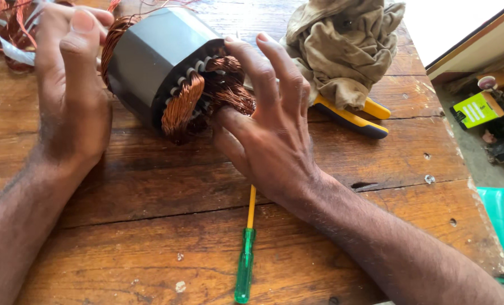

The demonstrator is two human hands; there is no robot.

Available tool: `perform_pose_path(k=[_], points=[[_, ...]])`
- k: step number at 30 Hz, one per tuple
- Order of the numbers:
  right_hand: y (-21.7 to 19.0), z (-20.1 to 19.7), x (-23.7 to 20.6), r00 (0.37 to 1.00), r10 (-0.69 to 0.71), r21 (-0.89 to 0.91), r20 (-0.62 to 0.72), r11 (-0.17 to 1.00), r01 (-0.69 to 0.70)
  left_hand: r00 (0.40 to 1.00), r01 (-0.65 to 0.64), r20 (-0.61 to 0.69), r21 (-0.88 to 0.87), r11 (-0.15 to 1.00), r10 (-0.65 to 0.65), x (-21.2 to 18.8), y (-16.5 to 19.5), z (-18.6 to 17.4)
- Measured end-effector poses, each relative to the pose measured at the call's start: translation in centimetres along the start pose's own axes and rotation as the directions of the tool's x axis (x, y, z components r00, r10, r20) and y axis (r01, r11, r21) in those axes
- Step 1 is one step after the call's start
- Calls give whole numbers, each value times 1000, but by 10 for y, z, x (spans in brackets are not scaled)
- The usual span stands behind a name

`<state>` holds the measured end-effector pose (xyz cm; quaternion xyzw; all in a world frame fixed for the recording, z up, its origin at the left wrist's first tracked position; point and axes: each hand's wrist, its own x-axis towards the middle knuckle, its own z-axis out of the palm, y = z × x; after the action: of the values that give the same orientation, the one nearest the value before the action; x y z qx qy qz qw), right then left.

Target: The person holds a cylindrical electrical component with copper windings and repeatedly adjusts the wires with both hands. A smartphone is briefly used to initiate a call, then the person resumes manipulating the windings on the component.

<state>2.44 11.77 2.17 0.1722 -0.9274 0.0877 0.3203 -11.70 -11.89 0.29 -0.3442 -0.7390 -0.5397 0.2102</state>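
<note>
A grey motor stator [150, 62] with copper wire coils [206, 99] bulging from its end lies on its side on the wooden workbench [150, 186]. My left hand [71, 96] rests against the stator's far left end, thumb up along its rim. My right hand [269, 124] presses on the copper coils at the near end, fingers spread over the windings and thumb under them.
A green-handled screwdriver [244, 265] lies on the bench below my right wrist. Yellow-handled pliers [353, 116] sit partly under a crumpled beige rag [342, 51]. Loose copper wire scraps [9, 28] are at the top left. The bench's right edge drops to a cluttered floor.
</note>
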Motion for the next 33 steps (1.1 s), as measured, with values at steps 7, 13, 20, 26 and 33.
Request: perform_pose_path(k=[7, 13, 20, 26, 33], points=[[0, -2, 1, 1000, -18, -27, -9, 999, 17, 983, 159, 80, 80, 984, -165, 0, 12, -3], [-1, -5, -3, 1000, -31, -45, 4, 998, 31, 963, 134, 226, 69, 989, -146, 5, 26, -2], [0, -9, -2, 999, -44, -48, 18, 998, 45, 903, 262, 275, 253, 931, -329, 7, 25, -5], [-1, -11, -3, 999, -38, -56, 35, 998, 40, 938, 141, 270, 276, 951, -218, 4, 21, -5], [0, 2, -5, 1000, -15, -48, -17, 999, 14, 949, 119, 245, 301, 946, -197, 2, 14, -5]])
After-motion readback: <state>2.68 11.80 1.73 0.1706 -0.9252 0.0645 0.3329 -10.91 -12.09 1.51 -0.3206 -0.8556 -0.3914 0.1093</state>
